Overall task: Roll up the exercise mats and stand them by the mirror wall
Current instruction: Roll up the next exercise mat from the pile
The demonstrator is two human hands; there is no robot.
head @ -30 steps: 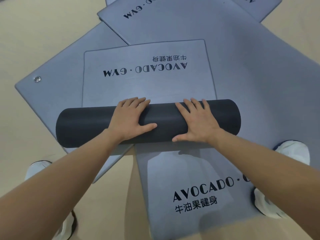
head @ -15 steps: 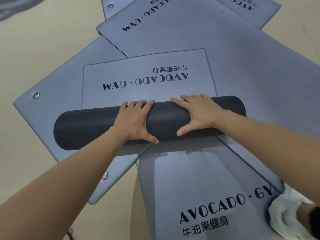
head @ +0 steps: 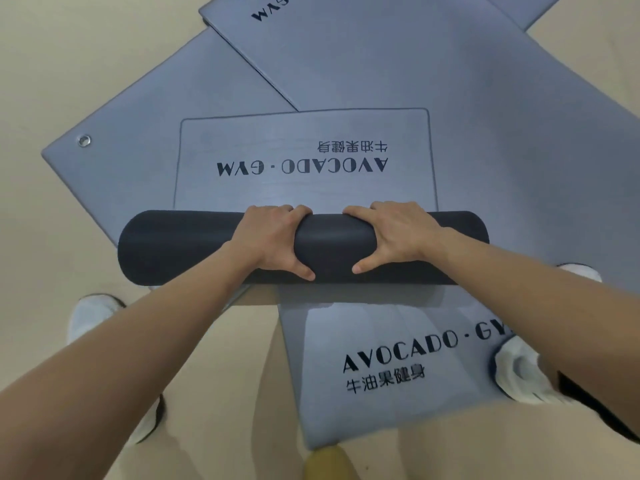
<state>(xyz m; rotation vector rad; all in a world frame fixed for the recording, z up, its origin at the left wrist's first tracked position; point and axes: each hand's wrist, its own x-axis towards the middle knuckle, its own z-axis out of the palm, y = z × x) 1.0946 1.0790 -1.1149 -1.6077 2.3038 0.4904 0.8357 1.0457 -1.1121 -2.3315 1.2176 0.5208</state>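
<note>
A partly rolled exercise mat lies across the middle of the view: its dark roll [head: 332, 247] runs left to right, and its flat grey end [head: 304, 161] with upside-down "AVOCADO · GYM" print stretches away from me. My left hand [head: 273, 240] grips the roll left of centre, fingers curled over the far side, thumb on the near side. My right hand [head: 391, 233] grips it right of centre the same way. Several other grey mats lie flat and overlapping beneath, one at the far right [head: 467, 81], one at the left with a metal eyelet [head: 131, 133], one near me [head: 381, 358].
The tan floor [head: 62, 57] shows at the left and around the mats. My white shoes stand at the left [head: 93, 313] and at the right [head: 519, 372], the right one on the near mat. No mirror wall is in view.
Both hands went from lying flat on top of the roll to curling round it. The roll has turned a little farther along the flat end, and my right foot has shifted.
</note>
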